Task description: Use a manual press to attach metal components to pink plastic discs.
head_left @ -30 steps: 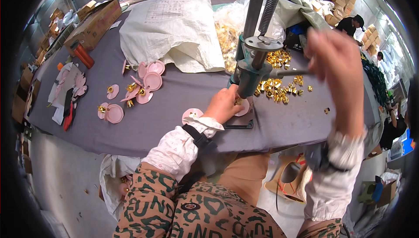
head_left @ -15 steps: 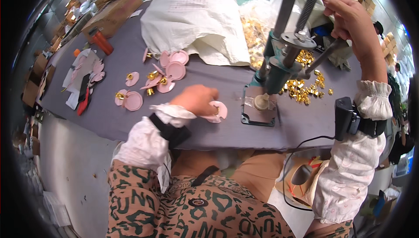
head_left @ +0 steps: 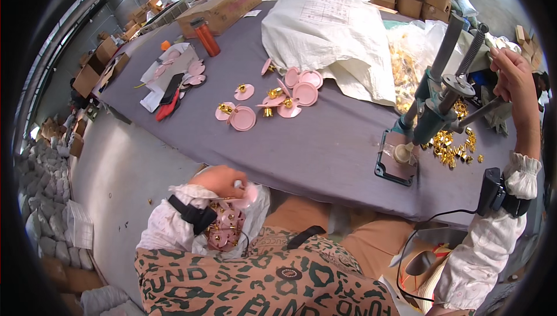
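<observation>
Pink disc over the sack, right hand up by the press.
The left hand (head_left: 223, 181) seems to pinch a pink disc (head_left: 248, 196), blurred, just above the mouth of a white sack (head_left: 255, 211) holding similar pink pieces (head_left: 225, 230). Lowering it well inside the rim before the fingers part would likely spare its face from knocks. More pink pieces (head_left: 304, 94) lie on the table, right of which the green press (head_left: 432, 117) stands, no disc on its pad (head_left: 402, 153). The right hand (head_left: 512, 75) is loosely open at the lever (head_left: 481, 114); whether it touches, I cannot tell. Best keep weight off the lever meanwhile.
</observation>
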A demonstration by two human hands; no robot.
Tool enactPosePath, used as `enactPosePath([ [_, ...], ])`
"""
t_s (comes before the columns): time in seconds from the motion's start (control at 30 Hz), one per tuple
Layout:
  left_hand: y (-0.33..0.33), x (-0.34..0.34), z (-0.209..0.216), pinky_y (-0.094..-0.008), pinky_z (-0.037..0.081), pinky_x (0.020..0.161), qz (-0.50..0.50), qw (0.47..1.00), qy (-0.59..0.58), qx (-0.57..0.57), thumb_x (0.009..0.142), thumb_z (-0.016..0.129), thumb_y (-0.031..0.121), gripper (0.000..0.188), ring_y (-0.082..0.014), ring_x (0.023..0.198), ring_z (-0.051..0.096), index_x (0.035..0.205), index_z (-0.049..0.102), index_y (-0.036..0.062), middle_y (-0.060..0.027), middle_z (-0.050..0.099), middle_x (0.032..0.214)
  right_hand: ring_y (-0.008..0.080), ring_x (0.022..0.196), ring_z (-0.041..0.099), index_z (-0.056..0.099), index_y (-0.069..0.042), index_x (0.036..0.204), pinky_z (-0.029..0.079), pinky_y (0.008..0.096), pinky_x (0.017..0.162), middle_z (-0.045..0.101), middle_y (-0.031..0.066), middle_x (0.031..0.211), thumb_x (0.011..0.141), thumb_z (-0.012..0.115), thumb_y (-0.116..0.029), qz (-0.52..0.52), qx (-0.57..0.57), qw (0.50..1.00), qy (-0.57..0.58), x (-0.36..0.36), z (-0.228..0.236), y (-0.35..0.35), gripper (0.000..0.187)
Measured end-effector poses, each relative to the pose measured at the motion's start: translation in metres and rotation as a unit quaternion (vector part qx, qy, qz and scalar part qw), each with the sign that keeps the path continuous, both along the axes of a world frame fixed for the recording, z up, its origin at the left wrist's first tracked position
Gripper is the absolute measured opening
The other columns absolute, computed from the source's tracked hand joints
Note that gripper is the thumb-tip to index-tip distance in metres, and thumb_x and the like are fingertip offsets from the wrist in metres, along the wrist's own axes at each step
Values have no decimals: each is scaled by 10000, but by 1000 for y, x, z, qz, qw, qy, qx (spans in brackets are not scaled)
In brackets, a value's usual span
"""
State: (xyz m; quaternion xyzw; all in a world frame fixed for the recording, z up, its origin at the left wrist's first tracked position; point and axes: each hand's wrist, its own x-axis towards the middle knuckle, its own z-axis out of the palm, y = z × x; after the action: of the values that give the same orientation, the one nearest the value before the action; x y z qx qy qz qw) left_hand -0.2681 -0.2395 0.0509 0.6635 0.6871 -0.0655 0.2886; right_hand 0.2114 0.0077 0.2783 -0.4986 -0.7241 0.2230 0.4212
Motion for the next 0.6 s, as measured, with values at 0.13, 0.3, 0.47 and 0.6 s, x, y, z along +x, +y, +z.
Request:
enactPosePath([
  [0.13, 7, -57, -6, -431, 502, 837, 223, 955, -32, 191, 766, 735, 303, 402, -331, 916, 646, 1092, 671, 75, -160, 676, 982, 22, 388, 272, 522, -113, 730, 292, 196, 447, 327, -86, 471, 913, 608, -397, 26, -7, 1000, -7, 0, -9, 20, 348],
  [0.3, 87, -110, -64, -388, 499, 860, 194, 868, 89, 449, 744, 755, 228, 391, -326, 969, 634, 1093, 675, 70, -176, 648, 1058, 21, 391, 270, 532, -115, 738, 288, 195, 439, 321, -92, 478, 920, 604, -372, 34, -19, 999, -1, -6, -5, 12, 324],
  [0.47, 126, -67, -59, -324, 505, 808, 301, 867, -84, 388, 749, 721, 128, 262, -237, 905, 631, 990, 674, 36, -126, 615, 1008, 23, 404, 264, 535, -108, 733, 315, 196, 467, 317, -90, 483, 920, 606, -363, 26, -23, 999, 4, -10, -5, 5, 325],
  [0.6, 157, 28, -53, -313, 493, 840, 149, 822, -231, 498, 750, 705, 46, 234, -238, 955, 608, 977, 656, 19, -104, 606, 1017, 22, 406, 272, 540, -101, 735, 332, 194, 475, 318, -89, 484, 916, 609, -369, 24, -20, 999, 3, -4, -4, 3, 330],
])
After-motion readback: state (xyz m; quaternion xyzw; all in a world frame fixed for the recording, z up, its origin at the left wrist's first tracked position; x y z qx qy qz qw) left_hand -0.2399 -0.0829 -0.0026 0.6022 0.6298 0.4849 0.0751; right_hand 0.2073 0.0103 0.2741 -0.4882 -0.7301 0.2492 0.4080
